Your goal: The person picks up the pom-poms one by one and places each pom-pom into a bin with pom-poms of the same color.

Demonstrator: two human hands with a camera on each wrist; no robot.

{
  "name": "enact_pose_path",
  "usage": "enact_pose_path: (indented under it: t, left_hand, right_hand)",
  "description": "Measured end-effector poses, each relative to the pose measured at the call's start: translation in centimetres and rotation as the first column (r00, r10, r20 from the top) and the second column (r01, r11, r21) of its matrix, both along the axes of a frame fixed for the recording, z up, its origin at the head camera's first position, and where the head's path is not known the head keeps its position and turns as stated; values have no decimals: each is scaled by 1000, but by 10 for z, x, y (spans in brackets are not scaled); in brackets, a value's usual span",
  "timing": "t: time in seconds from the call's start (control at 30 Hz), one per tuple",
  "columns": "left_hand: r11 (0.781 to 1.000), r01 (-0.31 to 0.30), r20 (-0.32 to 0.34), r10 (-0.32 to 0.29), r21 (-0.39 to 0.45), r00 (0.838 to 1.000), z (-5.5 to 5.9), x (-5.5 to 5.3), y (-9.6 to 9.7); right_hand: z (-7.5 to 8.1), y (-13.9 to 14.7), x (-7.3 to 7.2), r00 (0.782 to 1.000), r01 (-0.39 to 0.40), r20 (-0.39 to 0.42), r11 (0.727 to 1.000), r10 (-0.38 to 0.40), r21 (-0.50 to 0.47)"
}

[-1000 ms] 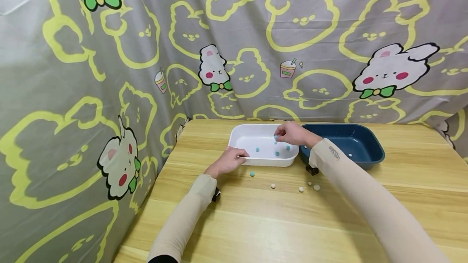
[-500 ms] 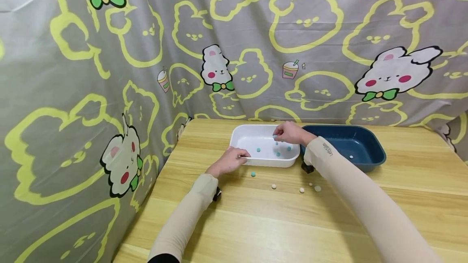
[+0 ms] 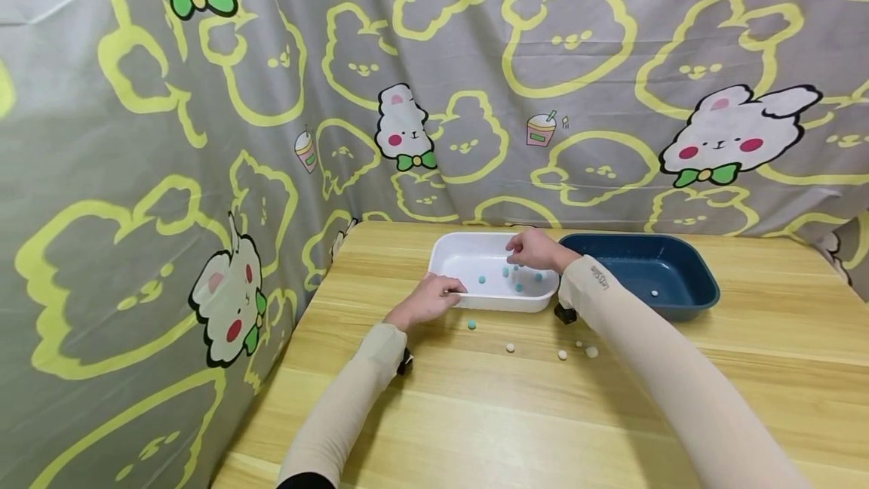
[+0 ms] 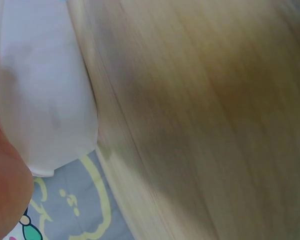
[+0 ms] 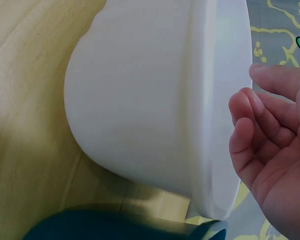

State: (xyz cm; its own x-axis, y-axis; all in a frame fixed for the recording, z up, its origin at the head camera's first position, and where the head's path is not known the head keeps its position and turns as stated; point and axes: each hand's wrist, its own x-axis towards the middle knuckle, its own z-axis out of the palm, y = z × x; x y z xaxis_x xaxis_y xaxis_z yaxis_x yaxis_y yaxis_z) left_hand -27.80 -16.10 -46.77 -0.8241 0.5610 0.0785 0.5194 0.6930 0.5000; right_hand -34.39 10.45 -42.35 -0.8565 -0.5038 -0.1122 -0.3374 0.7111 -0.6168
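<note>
Firstly, head: blue balls (image 3: 482, 279) in white tray (image 3: 498, 302), one on bench (image 3: 434, 413) — prob. light, rolly; pinch at sides. L hand (image 3: 431, 298) grips tray rim; R hand (image 3: 536, 249) above tray. L wrist: hand mostly cut off, at rim. R wrist: fingers loosely bent, tips parted — nothing held.

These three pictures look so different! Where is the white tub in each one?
Head: the white tub sits just right of centre, below the middle, left of the blue tub.
Left wrist: upper left, cut off by the top edge, with the left hand at its edge.
Right wrist: large, across the middle, also cut off at the top; the right hand is at right.
Shared landmark: the wooden table under it.
</note>
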Motion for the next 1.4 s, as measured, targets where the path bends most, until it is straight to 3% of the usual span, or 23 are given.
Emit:
enact_pose_path:
  t: [0.27, 0.67, 1.0, 1.23, 1.4]
  left_hand:
    - [1000, -4, 9, 4, -8, 1000, 0, 1, 3]
    - [1000, -13, 8, 13, 0, 1000, 1, 3, 3]
    - [1000, -3, 0, 3, 1, 1000, 2, 2, 3]
    - [1000, 1, -16, -1, 0, 1000, 5, 1, 2]
    - [1000, 11, -17, -11, 2, 1000, 3, 0, 2]
  right_hand:
    - [5, 7, 9, 1000, 21, -19, 1000, -21, -5]
    - [19, 7, 43, 989, -92, -124, 993, 82, -72]
    - [17, -8, 73, 957, -217, -209, 974, 199, -64]
    - [9, -22, 86, 927, -337, -193, 940, 321, -55]
    - [-1, -30, 91, 909, -381, -196, 924, 369, -26]
